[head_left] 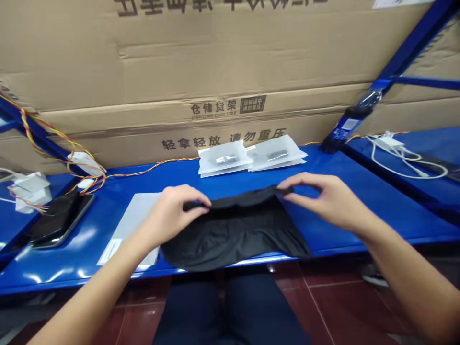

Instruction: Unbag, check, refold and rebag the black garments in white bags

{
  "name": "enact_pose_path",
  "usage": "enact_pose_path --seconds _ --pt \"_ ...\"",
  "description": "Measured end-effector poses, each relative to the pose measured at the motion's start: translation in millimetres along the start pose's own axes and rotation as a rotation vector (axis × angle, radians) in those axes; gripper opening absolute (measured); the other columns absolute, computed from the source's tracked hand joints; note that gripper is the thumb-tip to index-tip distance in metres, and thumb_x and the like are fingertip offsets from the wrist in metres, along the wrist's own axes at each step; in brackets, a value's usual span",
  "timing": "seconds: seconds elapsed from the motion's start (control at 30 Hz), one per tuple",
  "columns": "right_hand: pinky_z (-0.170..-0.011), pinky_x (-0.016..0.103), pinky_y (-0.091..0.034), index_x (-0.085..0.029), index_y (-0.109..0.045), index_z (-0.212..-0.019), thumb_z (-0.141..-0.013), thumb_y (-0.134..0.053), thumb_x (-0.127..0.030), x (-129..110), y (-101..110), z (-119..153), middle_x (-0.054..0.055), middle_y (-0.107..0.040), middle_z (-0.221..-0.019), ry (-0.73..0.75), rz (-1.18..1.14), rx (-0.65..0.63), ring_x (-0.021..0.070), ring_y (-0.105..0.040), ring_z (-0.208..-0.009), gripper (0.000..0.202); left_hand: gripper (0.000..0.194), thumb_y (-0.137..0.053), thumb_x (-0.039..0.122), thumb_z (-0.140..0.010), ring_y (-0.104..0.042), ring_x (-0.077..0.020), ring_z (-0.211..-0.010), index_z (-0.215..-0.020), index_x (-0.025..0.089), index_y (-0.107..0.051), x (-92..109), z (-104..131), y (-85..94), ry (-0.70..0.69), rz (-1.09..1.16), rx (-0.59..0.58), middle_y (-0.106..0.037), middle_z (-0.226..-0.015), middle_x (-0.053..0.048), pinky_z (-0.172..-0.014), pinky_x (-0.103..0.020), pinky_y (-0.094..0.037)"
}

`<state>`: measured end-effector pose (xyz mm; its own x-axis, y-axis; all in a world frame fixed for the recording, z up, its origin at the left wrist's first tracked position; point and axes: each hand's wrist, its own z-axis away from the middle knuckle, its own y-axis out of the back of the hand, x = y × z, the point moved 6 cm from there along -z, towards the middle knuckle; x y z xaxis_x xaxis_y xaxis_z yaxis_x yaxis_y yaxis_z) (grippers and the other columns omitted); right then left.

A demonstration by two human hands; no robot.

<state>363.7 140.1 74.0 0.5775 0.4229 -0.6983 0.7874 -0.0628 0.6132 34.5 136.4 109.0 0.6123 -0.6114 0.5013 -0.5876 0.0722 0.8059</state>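
A piece of thin black fabric (237, 235) lies on the blue shelf near its front edge, its far edge lifted and folded over. My left hand (176, 208) pinches the fabric's far left corner between thumb and fingers. At the far right corner, my right hand (319, 196) grips the same edge in a pinch, so the edge is stretched between both hands. Left of the fabric, partly behind my left forearm, is a flat frosted plastic bag (132, 215) with a white label. What kind of garment the fabric is cannot be made out.
Two stacks of frosted packets, a left stack (224, 159) and a right stack (276, 153), lie at the back against a large cardboard box (215, 62). A dark drink bottle (347, 124) leans by the right post. Twisted wires (97, 179), a black phone-like device (61, 218) and white adapters (32, 191) are at left.
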Motion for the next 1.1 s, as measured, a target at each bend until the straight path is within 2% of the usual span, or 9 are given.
enact_pose_path --seconds 0.13,0.23,0.33,0.53,0.63,0.73,0.87,1.0,1.1 --pt "-0.105 0.055 -0.061 -0.03 -0.083 -0.1 -0.098 -0.067 -0.056 -6.9 -18.7 45.1 0.008 -0.083 -0.115 0.136 0.114 -0.144 0.0347 -0.072 -0.123 0.031 0.015 -0.067 0.029 -0.102 -0.077 -0.0243 -0.102 -0.1 0.021 -0.08 17.6 42.4 -29.3 -0.139 -0.153 -0.08 -0.083 -0.109 -0.007 -0.092 -0.038 -0.064" --pt "-0.113 0.06 -0.056 -0.031 -0.08 -0.123 -0.101 -0.065 -0.049 -9.5 -24.2 77.5 0.009 -0.077 -0.135 0.166 0.195 -0.125 0.0367 -0.061 -0.142 0.032 0.022 -0.064 0.035 -0.106 -0.075 -0.0276 -0.117 -0.116 0.02 -0.078 31.6 75.5 -34.0 -0.18 -0.254 0.015 -0.079 -0.125 -0.012 -0.101 -0.044 -0.064" --pt "-0.115 0.06 -0.056 -0.034 -0.069 -0.145 -0.096 -0.075 -0.044 -10.3 -28.7 111.4 0.008 -0.069 -0.148 0.198 0.236 -0.147 0.0371 -0.056 -0.147 0.05 0.029 -0.069 0.038 -0.103 -0.075 -0.0311 -0.117 -0.125 0.02 -0.075 46.9 114.5 -32.8 -0.266 -0.366 0.106 -0.079 -0.125 -0.014 -0.102 -0.049 -0.065" --pt "-0.102 0.046 -0.066 -0.039 -0.074 -0.134 -0.103 -0.054 -0.016 -9.0 -24.0 145.6 0.002 -0.079 -0.13 0.269 0.178 -0.046 0.0273 -0.073 -0.126 0.044 0.042 -0.054 0.003 -0.102 -0.077 -0.0263 -0.117 -0.137 0.02 -0.068 47.3 170.5 -29.1 -0.381 -0.442 0.278 -0.082 -0.119 -0.009 -0.099 -0.039 -0.066" --pt "-0.093 0.044 -0.067 -0.037 -0.079 -0.118 -0.103 -0.057 -0.025 -12.1 -12.8 134.3 0.003 -0.082 -0.116 0.152 0.08 0.071 0.0272 -0.078 -0.109 0.029 0.03 -0.062 0.005 -0.1 -0.08 -0.0204 -0.1 -0.122 0.023 -0.072 42.8 164.2 -15.1 -0.27 -0.299 0.377 -0.083 -0.105 -0.003 -0.093 -0.032 -0.066" --pt "-0.089 0.044 -0.065 -0.031 -0.08 -0.111 -0.1 -0.066 -0.044 -9.7 -6.3 107.2 0.006 -0.081 -0.108 -0.022 0.013 0.17 0.0286 -0.078 -0.099 0.022 0.008 -0.066 0.021 -0.102 -0.079 -0.0174 -0.084 -0.104 0.024 -0.074 25.7 133.4 2.9 -0.015 -0.124 0.415 -0.082 -0.096 -0.001 -0.083 -0.029 -0.066" --pt "-0.071 0.038 -0.061 -0.024 -0.077 -0.118 -0.098 -0.063 -0.062 6.6 -11.2 60.5 0.001 -0.07 -0.073 -0.178 0.005 0.233 0.0222 -0.069 -0.069 0.045 0.026 -0.058 0.039 -0.104 -0.075 -0.0187 -0.073 -0.101 0.019 -0.074 -20.0 77.3 12.5 0.252 0.039 0.305 -0.079 -0.085 -0.004 -0.069 -0.03 -0.061" --pt "-0.058 0.034 -0.055 -0.021 -0.076 -0.106 -0.093 -0.062 -0.063 23.4 -31.0 31.0 0.0 -0.065 -0.065 -0.202 0.087 0.106 0.0191 -0.06 -0.057 0.046 0.022 -0.064 0.036 -0.095 -0.067 -0.0189 -0.065 -0.1 0.02 -0.077 -51.7 42.0 3.4 0.239 -0.12 0.093 -0.075 -0.079 -0.003 -0.066 -0.032 -0.057" --pt "-0.062 0.035 -0.056 -0.023 -0.077 -0.103 -0.093 -0.06 -0.058 27.3 -38.6 28.9 0.004 -0.07 -0.077 -0.18 0.186 0.073 0.0198 -0.063 -0.061 0.039 0.022 -0.058 0.025 -0.097 -0.072 -0.0247 -0.09 -0.108 0.021 -0.077 -39.7 41.0 -1.0 0.125 -0.229 0.144 -0.078 -0.099 -0.007 -0.085 -0.041 -0.06"
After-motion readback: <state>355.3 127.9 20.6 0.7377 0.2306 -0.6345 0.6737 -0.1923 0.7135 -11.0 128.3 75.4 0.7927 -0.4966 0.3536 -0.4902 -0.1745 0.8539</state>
